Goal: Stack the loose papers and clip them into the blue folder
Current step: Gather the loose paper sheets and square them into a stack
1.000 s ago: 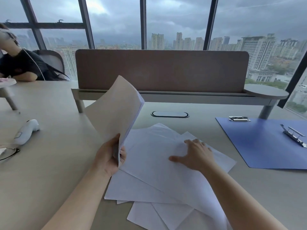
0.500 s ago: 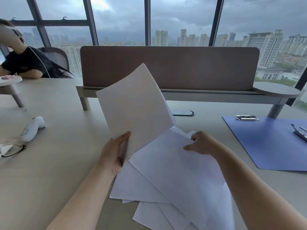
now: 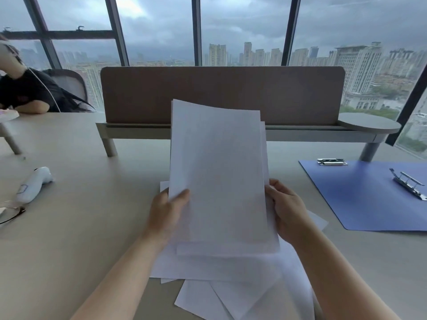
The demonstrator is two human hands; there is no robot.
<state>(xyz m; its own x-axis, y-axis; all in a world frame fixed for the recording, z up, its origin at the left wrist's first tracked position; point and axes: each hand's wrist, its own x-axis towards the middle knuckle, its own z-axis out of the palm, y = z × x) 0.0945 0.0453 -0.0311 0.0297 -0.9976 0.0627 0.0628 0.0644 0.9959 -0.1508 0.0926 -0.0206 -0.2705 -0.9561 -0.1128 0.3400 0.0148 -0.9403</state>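
Right hand (image 3: 287, 212) joined left hand (image 3: 166, 213) | both hands grip raised sheets (image 3: 217, 172)

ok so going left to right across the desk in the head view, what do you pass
glasses → white handheld device → left hand → held paper stack → right hand → blue folder with its metal clip

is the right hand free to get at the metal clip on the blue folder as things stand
Probably not yet: the right hand grips the held papers along with the left hand. The path over the table to the metal clip on the blue folder looks unobstructed.
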